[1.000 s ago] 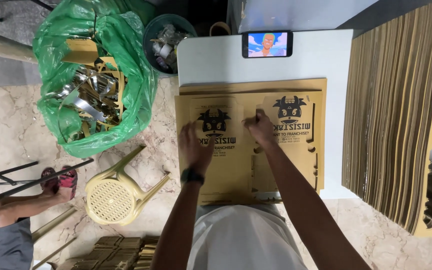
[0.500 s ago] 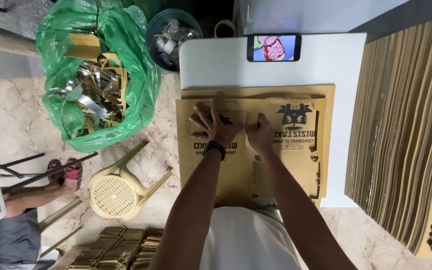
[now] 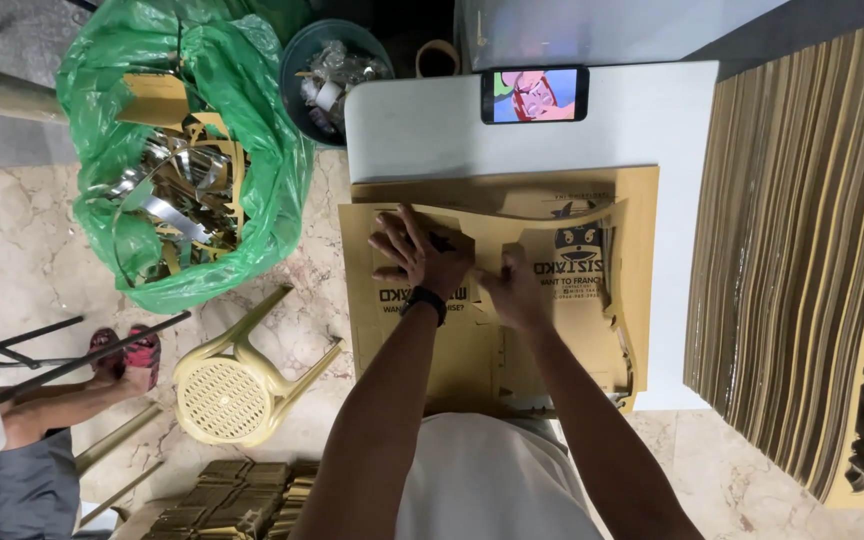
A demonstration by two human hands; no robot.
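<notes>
A stack of flat brown die-cut cardboard sheets [image 3: 382, 330] with black printing lies on a white table [image 3: 642, 130]. My left hand [image 3: 420, 255], with a black wristband, presses on the top sheet and grips a raised flap near its middle. My right hand [image 3: 514, 290] lies right beside it, fingers curled on the same sheet. The top sheet's far edge bows upward around a printed mascot [image 3: 580, 245].
A phone [image 3: 534, 94] playing a cartoon leans at the table's far edge. A tall stack of cardboard sheets [image 3: 782, 260] stands on the right. On the left are a green bag of scraps [image 3: 187, 160], a bin [image 3: 332, 70], a yellow plastic stool [image 3: 237, 385] and another person's feet [image 3: 117, 355].
Both hands have come together at the sheet's middle. The top sheet's far edge has lifted and bowed where before it lay flat.
</notes>
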